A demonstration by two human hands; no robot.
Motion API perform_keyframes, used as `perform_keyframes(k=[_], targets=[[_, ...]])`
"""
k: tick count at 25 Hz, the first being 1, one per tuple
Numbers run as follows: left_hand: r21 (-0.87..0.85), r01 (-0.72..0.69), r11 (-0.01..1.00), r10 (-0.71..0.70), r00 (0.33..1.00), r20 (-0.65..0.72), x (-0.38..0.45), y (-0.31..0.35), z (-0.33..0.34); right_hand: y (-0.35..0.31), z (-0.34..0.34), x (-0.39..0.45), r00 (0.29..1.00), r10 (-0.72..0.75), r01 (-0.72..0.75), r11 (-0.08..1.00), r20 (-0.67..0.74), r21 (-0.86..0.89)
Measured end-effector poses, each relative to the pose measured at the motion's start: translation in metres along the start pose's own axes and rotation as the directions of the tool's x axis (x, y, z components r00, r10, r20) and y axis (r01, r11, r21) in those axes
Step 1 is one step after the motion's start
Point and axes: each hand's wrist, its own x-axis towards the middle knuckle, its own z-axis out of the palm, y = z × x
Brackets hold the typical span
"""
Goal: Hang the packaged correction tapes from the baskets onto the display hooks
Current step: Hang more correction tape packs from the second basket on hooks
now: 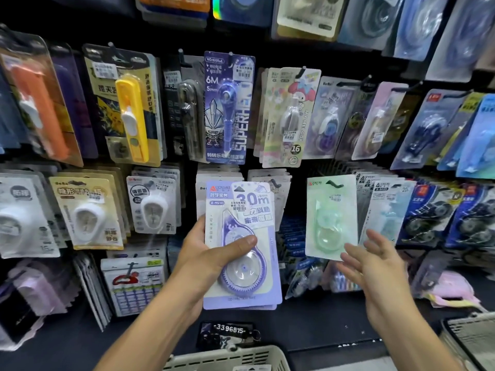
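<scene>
Left hand (pixel 211 253) grips purple correction tape pack (pixel 242 247), thumb across blister, maybe 2 stacked. Right hand (pixel 375 266) empty, fingers (pixel 356 253) spread near hanging green pack (pixel 330 215).

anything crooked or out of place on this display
The green pack by the right hand hangs tilted on its hook. A numbered tag lies on the ledge below, not a tape pack.

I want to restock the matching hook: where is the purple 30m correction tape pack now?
In the head view, the purple 30m pack is centre frame, held in the left hand, left of the hanging green pack.
</scene>
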Motion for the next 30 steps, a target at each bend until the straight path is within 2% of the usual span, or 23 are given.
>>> perform_keyframes(k=[1,2,4,5,6,7,9,12,15,17,20,22,24,28,30], targets=[[0.011,-0.013,1.000,0.013,1.000,-0.020,0.001,-0.001,0.002,0.001,0.007,-0.009,0.997,-0.034,0.040,0.995,0.070,-0.086],[0.024,-0.030,0.999,0.031,0.999,-0.044,0.002,-0.003,0.005,0.003,0.017,-0.021,0.977,-0.053,0.082,0.988,0.207,-0.134],[0.057,-0.064,0.996,0.069,0.995,-0.075,0.003,-0.006,0.011,0.009,0.037,-0.048,0.859,0.010,0.085,0.983,0.511,-0.163],[0.068,-0.071,0.995,0.075,0.995,-0.068,0.003,-0.006,0.013,0.012,0.046,-0.056,0.809,0.027,0.107,0.975,0.586,-0.194],[0.075,-0.065,0.995,0.068,0.997,-0.045,0.003,-0.006,0.014,0.014,0.052,-0.061,0.796,0.021,0.131,0.970,0.605,-0.206],[0.076,-0.054,0.996,0.054,0.999,-0.004,0.003,-0.005,0.014,0.014,0.056,-0.062,0.810,0.005,0.122,0.977,0.587,-0.176],[0.031,-0.017,0.999,0.014,0.997,0.080,0.005,-0.003,0.010,0.008,0.054,-0.056,0.857,0.022,0.013,0.998,0.515,-0.063],[-0.030,0.030,0.999,-0.028,0.995,0.092,0.008,0.000,0.006,-0.001,0.047,-0.046,0.886,0.091,-0.102,0.995,0.454,-0.002],[-0.011,0.008,1.000,-0.008,1.000,0.028,0.011,-0.002,0.007,-0.001,0.035,-0.035,0.950,0.040,-0.060,0.997,0.310,0.057],[-0.005,-0.001,1.000,0.001,1.000,-0.015,0.012,-0.003,0.007,-0.005,0.020,-0.025,0.993,-0.024,0.014,0.996,0.112,0.090],[0.007,0.011,1.000,-0.010,0.998,-0.059,0.013,-0.003,0.004,-0.010,-0.005,-0.011,0.987,-0.096,0.101,0.994,-0.131,0.037],[0.012,0.009,1.000,-0.008,0.997,-0.073,0.013,-0.005,0.004,-0.007,-0.015,-0.004,0.979,-0.126,0.126,0.992,-0.157,-0.011],[0.015,0.001,1.000,0.000,0.997,-0.080,0.012,-0.006,0.006,-0.003,-0.015,-0.003,0.985,-0.122,0.123,0.992,-0.126,0.007],[0.017,-0.022,1.000,0.024,0.994,-0.109,0.010,-0.008,0.010,0.003,-0.009,-0.003,0.997,0.077,-0.081,0.972,0.026,0.222],[0.009,-0.030,1.000,0.030,0.993,-0.113,0.010,-0.007,0.009,0.002,-0.009,0.000,0.989,0.142,-0.145,0.949,0.031,0.281]])
